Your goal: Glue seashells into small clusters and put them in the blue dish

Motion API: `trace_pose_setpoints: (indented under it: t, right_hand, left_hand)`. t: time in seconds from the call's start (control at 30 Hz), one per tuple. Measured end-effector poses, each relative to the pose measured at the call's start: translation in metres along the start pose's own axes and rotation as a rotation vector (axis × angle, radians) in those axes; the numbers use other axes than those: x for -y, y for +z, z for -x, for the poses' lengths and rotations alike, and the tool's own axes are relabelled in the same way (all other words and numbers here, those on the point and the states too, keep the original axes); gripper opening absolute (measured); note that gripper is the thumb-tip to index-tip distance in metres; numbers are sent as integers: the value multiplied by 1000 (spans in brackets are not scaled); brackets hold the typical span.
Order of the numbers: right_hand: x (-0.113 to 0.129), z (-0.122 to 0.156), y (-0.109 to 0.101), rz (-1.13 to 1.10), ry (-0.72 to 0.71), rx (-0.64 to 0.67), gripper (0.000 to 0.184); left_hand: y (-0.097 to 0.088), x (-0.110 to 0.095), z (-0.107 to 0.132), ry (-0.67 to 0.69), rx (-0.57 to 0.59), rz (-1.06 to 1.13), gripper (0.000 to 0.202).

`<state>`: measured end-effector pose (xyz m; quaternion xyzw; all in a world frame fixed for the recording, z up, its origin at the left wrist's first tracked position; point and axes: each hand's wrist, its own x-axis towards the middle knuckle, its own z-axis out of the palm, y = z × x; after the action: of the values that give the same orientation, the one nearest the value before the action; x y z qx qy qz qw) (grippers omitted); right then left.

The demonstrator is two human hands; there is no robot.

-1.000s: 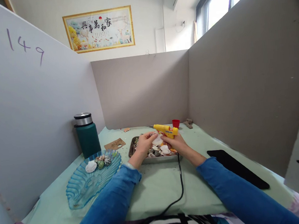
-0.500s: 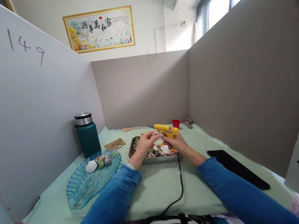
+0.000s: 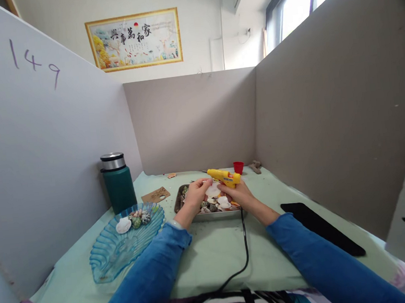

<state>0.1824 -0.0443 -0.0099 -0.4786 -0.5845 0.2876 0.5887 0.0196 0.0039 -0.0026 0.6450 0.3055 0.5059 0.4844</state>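
Over a metal tray [image 3: 214,216] of shells, my left hand [image 3: 197,194] pinches a whitish seashell [image 3: 213,189] by its left edge. My right hand [image 3: 241,192] is wrapped round a yellow glue gun [image 3: 224,176], whose nozzle points left above the shell. The right thumb reaches to the shell's right edge; whether it presses on it I cannot tell. A black cord [image 3: 246,243] runs down from the gun toward my lap. Loose shells [image 3: 224,202] of several kinds lie in the tray below both hands.
At left a blue shell-shaped glass dish [image 3: 109,265] holds several shells, with a green flask [image 3: 119,189] behind it. A brown card [image 3: 155,195] lies near the tray. A red cup [image 3: 239,167] stands at the back, a black flat slab [image 3: 323,230] at right. Partitions [image 3: 194,123] enclose the table.
The seashell has tilted, so more of its pale face shows between my hands. The glue gun has shifted very slightly left. Nothing else has visibly moved.
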Motion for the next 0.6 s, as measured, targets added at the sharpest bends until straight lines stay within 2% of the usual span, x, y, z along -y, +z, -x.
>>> trace_pose_setpoints:
  t: [0.3,0.6]
  right_hand:
    - [12,5,3,-81,31,-35,28]
    - [13,5,2,-73,29,-30,31]
  left_hand:
    - [1,-7,5,15,108,58,48]
    - [1,-3,4,-53,158,85,49]
